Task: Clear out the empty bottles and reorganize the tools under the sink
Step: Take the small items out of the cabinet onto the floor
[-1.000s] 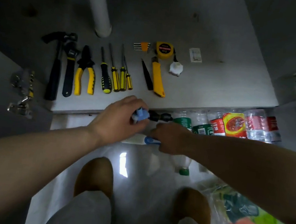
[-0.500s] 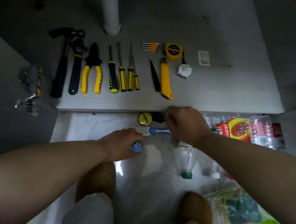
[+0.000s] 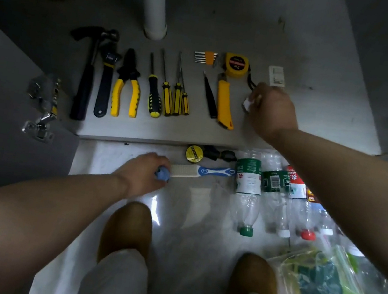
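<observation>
Tools lie in a row on the cabinet floor (image 3: pixel 327 66): a hammer (image 3: pixel 86 74), a wrench (image 3: pixel 105 82), yellow pliers (image 3: pixel 127 85), several screwdrivers (image 3: pixel 168 92), a yellow utility knife (image 3: pixel 224 103) and a tape measure (image 3: pixel 236 65). My right hand (image 3: pixel 271 110) grips a small white knob (image 3: pixel 247 103) beside the knife. On the floor below, my left hand (image 3: pixel 144 173) holds a small blue object (image 3: pixel 162 174) next to a white brush with a blue handle (image 3: pixel 199 171). Several empty plastic bottles (image 3: pixel 247 193) lie to the right.
A white drain pipe (image 3: pixel 155 1) stands at the back of the cabinet. A yellow tape roll (image 3: pixel 194 153) and black pieces (image 3: pixel 219 154) sit under the cabinet's front edge. A clear bag of coloured items (image 3: pixel 325 289) lies at the lower right. My knees and shoes fill the bottom.
My right hand rose from the floor items onto the cabinet floor and took hold of the white knob. My left hand drew the blue object down and left, beside the brush.
</observation>
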